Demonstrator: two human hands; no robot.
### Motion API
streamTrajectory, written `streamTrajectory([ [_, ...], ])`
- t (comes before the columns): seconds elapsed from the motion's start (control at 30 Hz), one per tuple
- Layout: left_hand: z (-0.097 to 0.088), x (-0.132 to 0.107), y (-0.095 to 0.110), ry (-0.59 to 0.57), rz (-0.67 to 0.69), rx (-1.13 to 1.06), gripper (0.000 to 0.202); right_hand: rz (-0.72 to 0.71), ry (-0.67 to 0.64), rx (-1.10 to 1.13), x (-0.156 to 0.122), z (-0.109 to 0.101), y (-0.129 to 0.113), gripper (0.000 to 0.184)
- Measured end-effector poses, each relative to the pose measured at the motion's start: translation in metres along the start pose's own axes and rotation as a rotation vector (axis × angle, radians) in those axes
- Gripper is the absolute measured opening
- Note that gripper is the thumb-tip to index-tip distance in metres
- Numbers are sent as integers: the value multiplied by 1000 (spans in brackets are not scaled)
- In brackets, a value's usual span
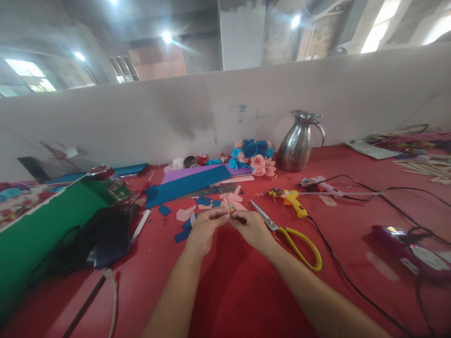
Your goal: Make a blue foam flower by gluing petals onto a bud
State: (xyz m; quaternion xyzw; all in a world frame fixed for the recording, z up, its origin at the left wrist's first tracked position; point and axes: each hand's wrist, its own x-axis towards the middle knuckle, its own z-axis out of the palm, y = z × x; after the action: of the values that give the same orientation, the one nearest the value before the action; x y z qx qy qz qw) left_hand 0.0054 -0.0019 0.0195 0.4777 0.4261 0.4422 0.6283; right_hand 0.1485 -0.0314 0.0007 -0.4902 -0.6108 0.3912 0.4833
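My left hand [207,228] and my right hand [252,228] meet in the middle with fingertips pinched together. Between them is a small pink paper piece [227,204], with a greenish-yellow bit beside it; its lower part is hidden by my fingers. Just beyond my hands lie pink paper cutouts [185,213] and blue paper cutouts [182,235]. Scissors [299,241] with yellow handles rest right of my right hand, blades slightly apart. Farther back sits a bunch of pink and blue paper flowers [258,162].
A yellow glue gun [294,202] and a pale pink one [326,185] trail cords across the red table [246,300]. A steel jug [296,145] stands near the wall. Blue paper [190,184] lies at the back, a phone [112,239] at left, a purple power strip [414,253] at right.
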Motion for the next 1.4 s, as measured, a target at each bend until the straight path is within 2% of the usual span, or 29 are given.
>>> streamTrajectory([
  [0.3, 2, 1, 1, 8, 27, -6, 20, 10, -9, 5, -1, 1, 1, 18],
  [0.47, 5, -1, 2, 55, 77, 6, 16, 7, -19, 28, 0, 2, 5, 18],
  [0.63, 5, -2, 1, 16, 92, 42, 14, -1, -26, 41, 0, 3, 9, 18],
  [1.13, 8, -2, -3, 29, 104, 24, 16, 3, -36, -37, 1, 3, 14, 20],
  [1.4, 10, -5, -5, 33, 124, 27, 14, 25, 23, -2, -3, 3, 3, 25],
])
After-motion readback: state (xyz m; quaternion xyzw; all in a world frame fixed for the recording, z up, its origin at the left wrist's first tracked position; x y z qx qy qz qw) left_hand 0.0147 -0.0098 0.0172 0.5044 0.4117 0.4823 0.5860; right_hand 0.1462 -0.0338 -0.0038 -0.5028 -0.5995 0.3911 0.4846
